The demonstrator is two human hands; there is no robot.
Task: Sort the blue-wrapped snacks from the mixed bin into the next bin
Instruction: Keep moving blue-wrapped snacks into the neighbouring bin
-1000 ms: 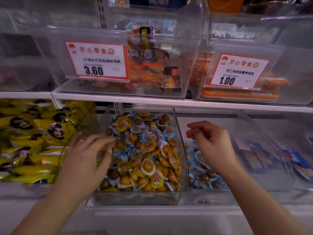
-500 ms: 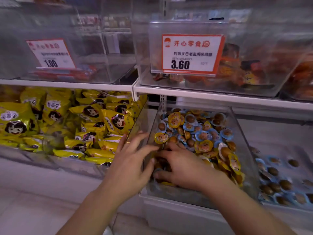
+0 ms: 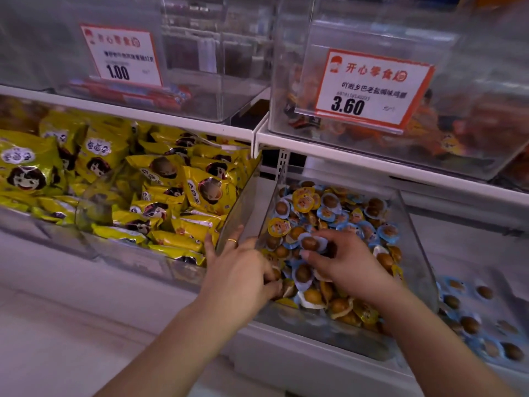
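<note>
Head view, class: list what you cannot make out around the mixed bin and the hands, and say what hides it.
- Left hand: fingertips buried among snacks in the mixed bin; any grip hidden.
- Right hand: its thumb and fingers pinch a blue-wrapped snack; anything under the palm is hidden.
- Next bin: cut off by the right edge.
- Small print on the 3.60 price tag: blurred.

Blue and yellow wrapped snacks (image 3: pixel 326 216), yellow cartoon-face packets (image 3: pixel 160 179), orange-bordered white price tags (image 3: pixel 369 87)
</note>
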